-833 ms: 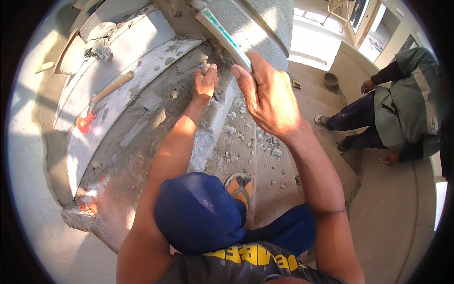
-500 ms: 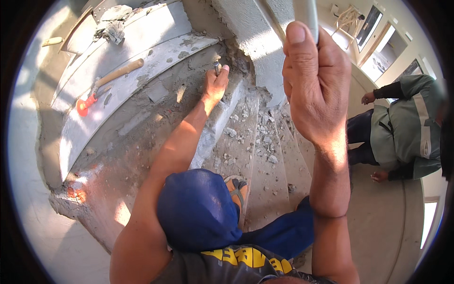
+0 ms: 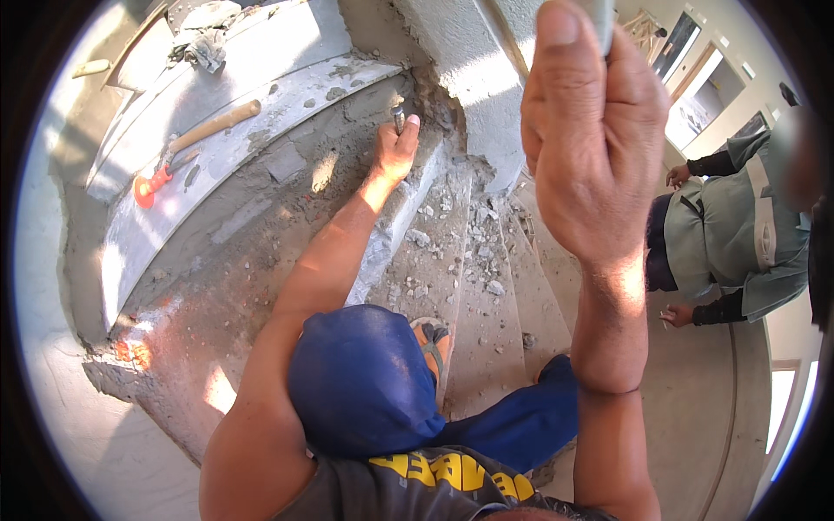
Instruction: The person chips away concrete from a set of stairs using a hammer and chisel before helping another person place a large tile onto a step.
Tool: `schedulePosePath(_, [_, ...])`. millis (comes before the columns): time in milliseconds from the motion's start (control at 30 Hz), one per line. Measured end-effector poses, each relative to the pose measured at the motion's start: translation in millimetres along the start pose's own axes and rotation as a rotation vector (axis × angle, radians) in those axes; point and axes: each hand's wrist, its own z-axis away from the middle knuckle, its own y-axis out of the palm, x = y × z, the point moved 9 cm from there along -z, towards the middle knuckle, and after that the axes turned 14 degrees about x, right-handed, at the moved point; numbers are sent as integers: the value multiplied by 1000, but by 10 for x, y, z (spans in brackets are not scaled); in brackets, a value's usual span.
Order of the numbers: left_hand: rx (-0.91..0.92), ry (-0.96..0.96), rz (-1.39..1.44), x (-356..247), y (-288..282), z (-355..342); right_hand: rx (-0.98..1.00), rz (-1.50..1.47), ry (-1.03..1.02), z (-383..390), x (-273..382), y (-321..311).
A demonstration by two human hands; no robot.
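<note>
My left hand point(image 3: 395, 152) grips an upright metal chisel point(image 3: 399, 115) at the broken mortar where the stair meets the concrete column point(image 3: 460, 52). My right hand point(image 3: 591, 148) is raised close to the camera on the right, wrapped round a pale tool handle point(image 3: 602, 19); its head is out of the frame. A curved grey-white board point(image 3: 128, 262) lies to the left of my left arm, with an orange-guarded chisel point(image 3: 150, 189) and a wooden-handled hammer point(image 3: 226, 116) on it. Rubble point(image 3: 493, 286) is scattered over the steps below.
A person in a green jacket point(image 3: 721, 226) stands at the right on the curving stair. A crumpled grey rag point(image 3: 204, 39) and a pale handle point(image 3: 91, 68) sit at the upper left. Winder steps point(image 3: 452, 339) descend beside my sandalled foot; openings in the far wall show at upper right.
My right hand has swung up and right toward the camera, carrying the tool out of frame. My left hand stays on the chisel. The person at right has shifted slightly.
</note>
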Motion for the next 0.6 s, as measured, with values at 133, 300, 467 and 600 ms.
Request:
schedulePosePath(133, [-39,14,-27,-76,104,-25,-95,92,-140,72,-316,2])
schedulePosePath(300, [-53,63,21,-106,170,-33,522,542,523,568,-1416,387])
schedulePosePath(467, [-33,23,-34,3,-43,-4,115,559,-28,-121,7,16])
schedulePosePath(600, [-10,33,9,-50,116,-24,-125,122,-389,-298,249,-171])
